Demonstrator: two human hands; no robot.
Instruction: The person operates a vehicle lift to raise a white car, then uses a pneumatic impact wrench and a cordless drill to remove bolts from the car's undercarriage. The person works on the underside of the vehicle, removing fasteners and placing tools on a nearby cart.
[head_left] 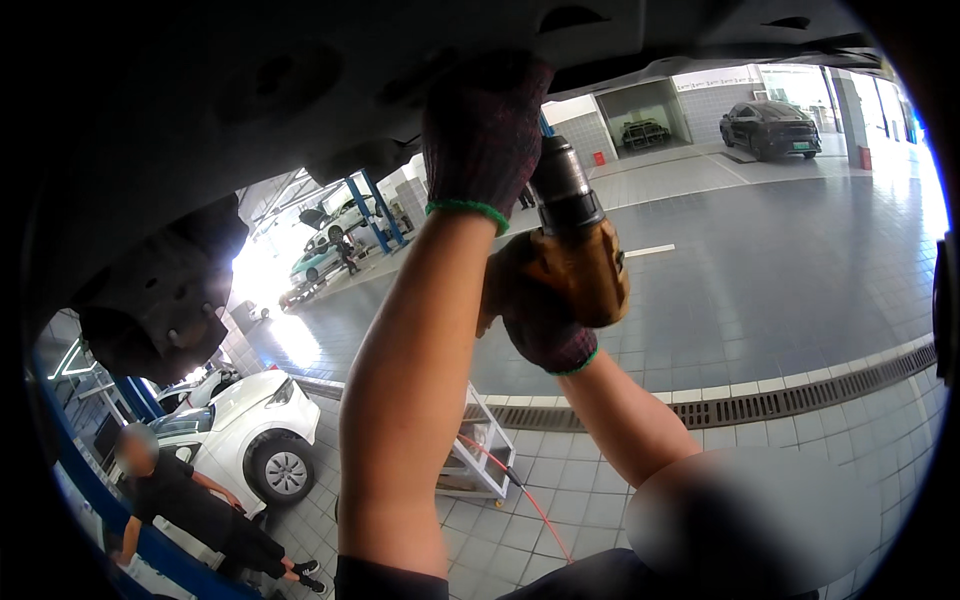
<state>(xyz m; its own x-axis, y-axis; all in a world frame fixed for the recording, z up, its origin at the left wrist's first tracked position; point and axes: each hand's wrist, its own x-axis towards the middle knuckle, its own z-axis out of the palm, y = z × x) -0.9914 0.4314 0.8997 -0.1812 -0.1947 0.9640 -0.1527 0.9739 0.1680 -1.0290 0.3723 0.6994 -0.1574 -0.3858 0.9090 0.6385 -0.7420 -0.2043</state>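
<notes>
My right hand (552,338), in a dark knitted glove with a green cuff, is closed around the grip of a yellow-and-black power drill (582,262). The drill points upward, its metal nose (562,172) close beside my left hand. Above it spreads the dark underside of a raised car (330,90). My left hand (485,135), gloved the same way, is lifted up to that underside. Shadow swallows its fingers, so whether they grip anything is hidden. The drill's tip is also lost behind the left hand and in the dark.
A white cart (478,450) stands below, with an orange hose (540,512) trailing over the tiles. A floor drain grate (760,408) crosses behind it. At lower left a person (195,500) stands by a blue lift post (165,560) and a white car (240,430). A dark car (770,130) is parked far right.
</notes>
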